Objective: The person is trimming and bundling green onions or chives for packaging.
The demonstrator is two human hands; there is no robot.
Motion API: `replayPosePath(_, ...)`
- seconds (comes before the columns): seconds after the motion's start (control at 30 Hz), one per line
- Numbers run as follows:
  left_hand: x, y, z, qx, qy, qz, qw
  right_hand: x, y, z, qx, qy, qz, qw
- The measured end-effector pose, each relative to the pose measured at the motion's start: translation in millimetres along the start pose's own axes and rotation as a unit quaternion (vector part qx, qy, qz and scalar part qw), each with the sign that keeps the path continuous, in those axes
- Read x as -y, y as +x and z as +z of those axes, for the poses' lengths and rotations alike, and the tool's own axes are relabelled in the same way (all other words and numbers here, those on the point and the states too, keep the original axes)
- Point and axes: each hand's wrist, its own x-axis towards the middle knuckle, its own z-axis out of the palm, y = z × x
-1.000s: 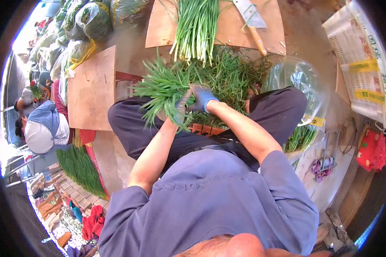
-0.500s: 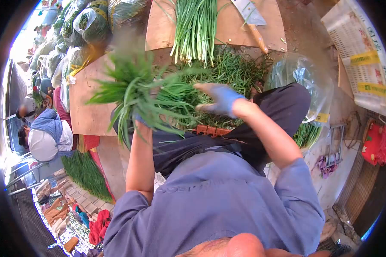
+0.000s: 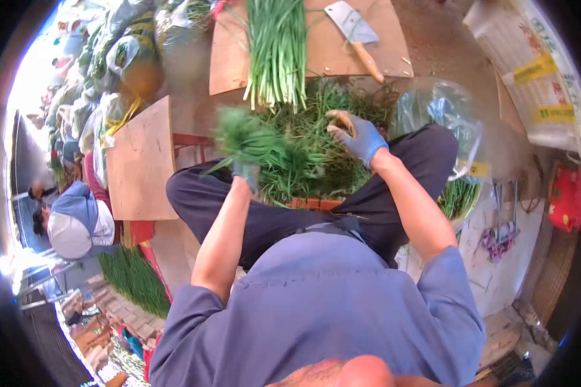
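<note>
My left hand (image 3: pixel 245 174), in a blue work glove, is closed around a bunch of garlic chives (image 3: pixel 246 137), whose leaf ends are blurred by motion. Below and right of the bunch lies a heap of loose green trimmings (image 3: pixel 342 171). Over the heap's right side hovers my right hand (image 3: pixel 363 138), also gloved, with thumb and fingers apart and nothing in them. In front, a wooden board (image 3: pixel 229 64) bears a thick pile of long garlic chives (image 3: pixel 276 55) with pale stem ends toward me. A cleaver (image 3: pixel 355 27) with a wooden handle lies right of that pile.
A clear plastic bag (image 3: pixel 436 116) is beside my right knee. On the left stands another wooden board (image 3: pixel 139 164), with filled plastic bags (image 3: pixel 132 61) behind it. A person (image 3: pixel 77 219) sits at far left, near more chives (image 3: pixel 132 277). Printed sacks (image 3: pixel 536 64) hang at right.
My left hand has swung the bunch rightward over the heap. My right hand has drawn back a little to the right, away from the bunch. The view has shifted slightly.
</note>
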Motion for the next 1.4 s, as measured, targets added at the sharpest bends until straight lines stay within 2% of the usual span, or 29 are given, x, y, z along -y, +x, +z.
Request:
replayPosePath(0.03,-25.0,5.3,26.8,-0.139,0.251,-0.198,0.937,-1.0,3.5,0.2,-0.008,0.008,0.027,1.000)
replayPosePath(0.1,-44.2,27.5,20.3,-0.219,0.573,-0.188,0.767,-22.3,25.6,-5.9,-0.021,-0.020,0.003,1.000)
replayPosePath(0.13,-43.6,16.7,23.2,-0.181,0.534,-0.097,0.820,-13.2,15.7,-10.3,0.018,-0.130,0.028,0.991)
replayPosePath(0.17,-43.7,4.0,28.3,-0.130,0.485,-0.012,0.865,-10.7,9.9,-2.3,0.014,-0.083,0.005,0.996)
replayPosePath(0.2,-86.9,-52.4,68.1,-0.131,0.285,-0.001,0.950,-4.3,-2.3,18.8,0.029,-0.022,-0.018,0.999)
replayPosePath(0.27,-141.5,-128.8,119.8,-0.170,0.327,0.068,0.927,30.7,-27.9,20.8,0.013,0.010,-0.042,0.999)
replayPosePath(0.3,-164.2,-108.0,98.5,-0.060,0.318,0.118,0.939,40.1,-4.5,9.1,0.040,0.030,-0.048,0.998)
replayPosePath(0.33,-188.4,-109.6,104.6,-0.016,0.245,0.153,0.957,59.8,3.3,8.3,0.031,0.034,-0.100,0.994)
replayPosePath(0.43,-244.7,-151.1,188.6,0.020,0.385,0.181,0.905,141.8,11.6,3.0,-0.004,0.026,-0.281,0.959)
replayPosePath(0.5,-273.4,-166.6,216.1,0.090,0.352,0.218,0.906,215.1,21.4,9.7,0.018,0.085,-0.379,0.921)
replayPosePath(0.53,-291.1,-169.1,235.1,0.161,0.387,0.237,0.877,246.1,30.7,20.8,0.061,0.104,-0.390,0.913)
replayPosePath(0.6,-310.9,-172.4,270.5,0.251,0.318,0.254,0.878,291.3,41.8,30.7,0.159,0.121,-0.374,0.906)
replayPosePath(0.67,-334.9,-166.8,295.5,0.265,0.282,0.281,0.878,312.4,34.4,23.9,0.255,0.138,-0.306,0.907)
replayPosePath(0.7,-347.2,-165.1,305.2,0.270,0.263,0.294,0.878,316.9,27.8,19.7,0.301,0.158,-0.261,0.903)
replayPosePath(0.77,-351.9,-172.1,338.2,0.079,0.193,0.350,0.913,275.7,28.2,32.0,0.344,0.211,-0.319,0.857)
replayPosePath(0.83,-382.5,-158.6,312.2,0.122,0.139,0.366,0.912,217.6,24.3,49.0,0.307,0.116,-0.374,0.867)
replayPosePath(0.87,-394.0,-156.4,310.7,0.133,0.138,0.371,0.909,179.4,18.9,68.0,0.302,0.063,-0.332,0.891)
replayPosePath(0.9,-403.6,-158.1,311.4,0.142,0.137,0.376,0.906,160.9,4.9,80.2,0.312,0.167,-0.305,0.884)
replayPosePath(0.93,-412.9,-159.3,311.1,0.150,0.136,0.382,0.902,175.1,-15.3,55.8,0.355,0.051,-0.135,0.924)
replayPosePath(0.97,-424.3,-159.0,309.1,0.143,0.130,0.380,0.905,148.0,-20.9,74.5,0.283,0.024,-0.087,0.955)
replayPosePath(1.0,-435.8,-158.7,307.1,0.136,0.124,0.377,0.908,147.4,-32.7,63.6,0.251,0.100,0.006,0.963)
replayPosePath(1.03,-454.3,-157.7,299.0,0.100,0.134,0.406,0.898,125.6,-37.1,60.9,0.183,0.056,-0.044,0.980)
replayPosePath(1.1,-476.0,-161.8,287.7,0.045,0.145,0.456,0.877,61.3,-54.5,59.3,0.160,0.007,-0.035,0.986)
replayPosePath(1.17,-480.9,-168.1,286.0,0.026,0.151,0.490,0.858,27.5,-73.9,59.2,0.160,-0.036,0.036,0.986)
replayPosePath(1.2,-478.6,-168.9,289.6,0.033,0.143,0.492,0.858,28.0,-79.8,59.6,0.203,0.002,0.056,0.978)
replayPosePath(1.27,-470.5,-169.7,297.0,0.050,0.116,0.482,0.867,79.3,-75.8,60.2,0.214,0.121,-0.043,0.968)
replayPosePath(1.3,-465.2,-168.8,298.5,0.061,0.096,0.469,0.876,85.7,-61.9,72.1,0.123,0.060,-0.160,0.978)
replayPosePath(1.37,-457.4,-161.5,293.1,0.124,0.109,0.437,0.884,130.6,-32.3,84.4,0.091,0.280,-0.191,0.936)
replayPosePath(1.4,-453.7,-156.4,291.0,0.157,0.117,0.418,0.887,165.5,-21.9,84.4,0.151,0.446,-0.112,0.875)
